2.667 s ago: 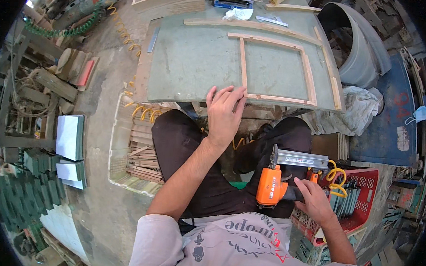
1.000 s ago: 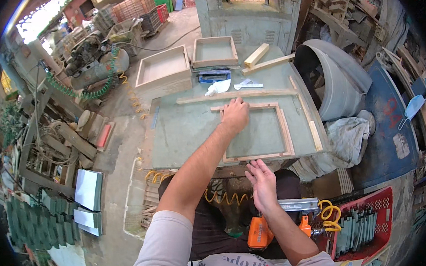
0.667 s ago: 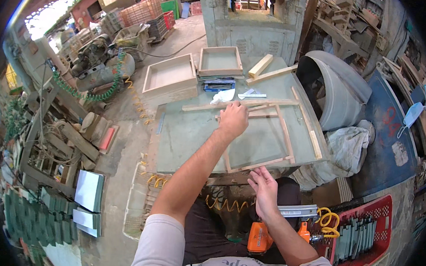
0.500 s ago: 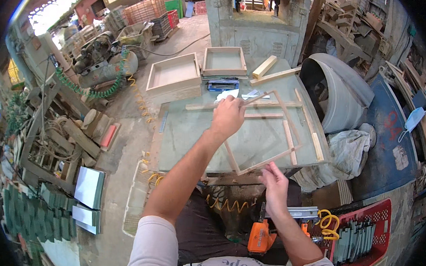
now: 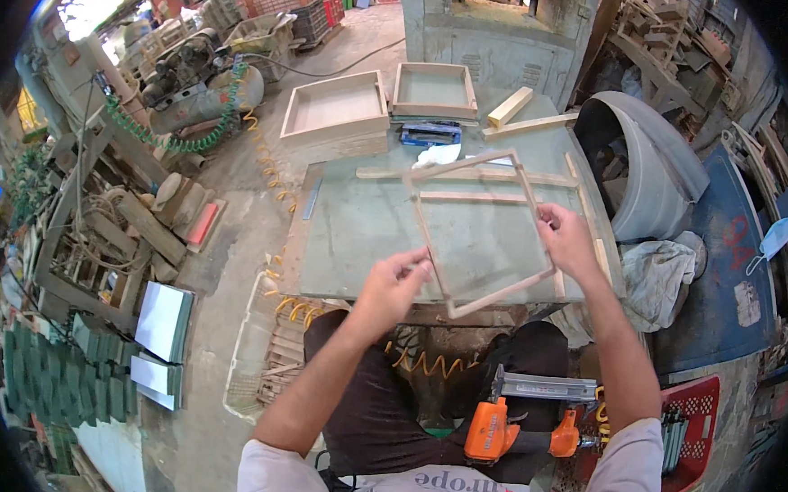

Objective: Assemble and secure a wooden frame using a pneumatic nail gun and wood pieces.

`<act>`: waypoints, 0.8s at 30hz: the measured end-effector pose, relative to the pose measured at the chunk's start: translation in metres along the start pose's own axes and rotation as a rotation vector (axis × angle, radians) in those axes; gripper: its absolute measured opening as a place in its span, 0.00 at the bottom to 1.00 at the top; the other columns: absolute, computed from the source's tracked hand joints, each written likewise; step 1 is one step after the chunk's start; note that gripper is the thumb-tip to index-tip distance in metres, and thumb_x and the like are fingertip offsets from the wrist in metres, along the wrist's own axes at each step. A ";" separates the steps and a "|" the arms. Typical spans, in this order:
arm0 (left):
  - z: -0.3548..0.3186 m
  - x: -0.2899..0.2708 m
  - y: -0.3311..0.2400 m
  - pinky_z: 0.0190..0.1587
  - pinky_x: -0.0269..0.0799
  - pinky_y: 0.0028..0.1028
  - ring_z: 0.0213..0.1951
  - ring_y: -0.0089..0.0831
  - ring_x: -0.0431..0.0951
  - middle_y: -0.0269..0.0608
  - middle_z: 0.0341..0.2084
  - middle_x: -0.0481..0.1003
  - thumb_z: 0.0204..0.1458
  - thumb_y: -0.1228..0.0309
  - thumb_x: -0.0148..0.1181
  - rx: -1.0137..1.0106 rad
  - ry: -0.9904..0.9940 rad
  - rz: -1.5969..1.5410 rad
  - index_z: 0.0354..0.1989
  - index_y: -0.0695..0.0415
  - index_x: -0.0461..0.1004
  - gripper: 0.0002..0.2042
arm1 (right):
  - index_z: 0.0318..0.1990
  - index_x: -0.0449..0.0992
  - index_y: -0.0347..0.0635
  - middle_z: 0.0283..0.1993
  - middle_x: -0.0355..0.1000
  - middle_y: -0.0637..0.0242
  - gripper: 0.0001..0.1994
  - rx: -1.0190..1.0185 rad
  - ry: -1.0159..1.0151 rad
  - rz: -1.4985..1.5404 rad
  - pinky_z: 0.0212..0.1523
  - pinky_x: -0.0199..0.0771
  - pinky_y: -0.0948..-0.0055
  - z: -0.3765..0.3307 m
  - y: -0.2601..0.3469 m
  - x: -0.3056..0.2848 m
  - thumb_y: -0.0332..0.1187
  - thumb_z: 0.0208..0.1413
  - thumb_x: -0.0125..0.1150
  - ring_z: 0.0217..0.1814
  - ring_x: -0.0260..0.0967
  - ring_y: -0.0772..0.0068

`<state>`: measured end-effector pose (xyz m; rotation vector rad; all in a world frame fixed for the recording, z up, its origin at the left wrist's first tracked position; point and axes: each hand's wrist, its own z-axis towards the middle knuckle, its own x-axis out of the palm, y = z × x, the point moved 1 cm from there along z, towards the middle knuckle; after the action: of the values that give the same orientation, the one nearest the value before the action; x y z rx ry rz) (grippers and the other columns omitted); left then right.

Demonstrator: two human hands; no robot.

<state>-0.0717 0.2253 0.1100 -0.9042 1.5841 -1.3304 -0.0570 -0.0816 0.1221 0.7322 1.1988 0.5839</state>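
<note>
Seated at a workbench, with 12 o'clock straight ahead, a person holds a slim rectangular wooden frame [image 5: 501, 293] in the gap between both hands, seemingly lifted off the table [image 5: 349, 243] and tilted, its lowest corner out past the near edge. The frame's long axis runs from about 11 o'clock to 5 o'clock. From the left hand [image 5: 386, 291] it lies toward 2 o'clock; from the right hand [image 5: 569, 241], toward 9 o'clock. Neither hand is plainly nearer, since each reaches a long side: the right about midway along, the left closer to the near corner. The right hand is closed in a pinch, thumb and fingers on the right-hand rail. The left hand is half curled, its fingertips at the left-hand rail; whether they grip the wood or only steady it cannot be told, as the frame is blurred. Beneath the frame, a loose wooden strip [image 5: 469, 196] lies crosswise on the tabletop, with a longer wooden batten [image 5: 385, 173] just beyond it toward 12 o'clock. At 6 o'clock from the frame, an orange nail gun [image 5: 491, 430] rests across the person's lap, touched by neither hand.
</note>
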 end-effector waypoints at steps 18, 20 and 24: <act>-0.043 0.130 0.053 0.45 0.74 0.25 0.50 0.29 0.74 0.46 0.66 0.53 0.62 0.77 0.51 0.018 0.152 -0.420 0.72 0.60 0.41 0.33 | 0.42 0.79 0.38 0.38 0.77 0.54 0.09 -0.395 0.365 -0.264 0.44 0.73 0.65 0.102 -0.028 0.052 0.25 0.53 0.59 0.41 0.75 0.58; -0.041 0.130 0.043 0.47 0.74 0.26 0.51 0.30 0.74 0.47 0.67 0.53 0.63 0.76 0.51 -0.031 0.182 -0.416 0.72 0.61 0.39 0.34 | 0.42 0.79 0.37 0.37 0.77 0.55 0.09 -0.386 0.394 -0.280 0.43 0.73 0.66 0.112 -0.026 0.054 0.26 0.54 0.60 0.39 0.74 0.60; -0.036 0.141 0.037 0.49 0.73 0.26 0.52 0.31 0.73 0.46 0.67 0.52 0.63 0.75 0.51 -0.068 0.219 -0.424 0.72 0.60 0.38 0.34 | 0.42 0.80 0.38 0.38 0.78 0.57 0.09 -0.348 0.468 -0.281 0.44 0.74 0.66 0.117 -0.027 0.050 0.26 0.53 0.60 0.41 0.75 0.61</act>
<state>-0.1580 0.1161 0.0535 -1.2192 1.6690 -1.7256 0.0693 -0.0846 0.0931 0.1239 1.5464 0.7258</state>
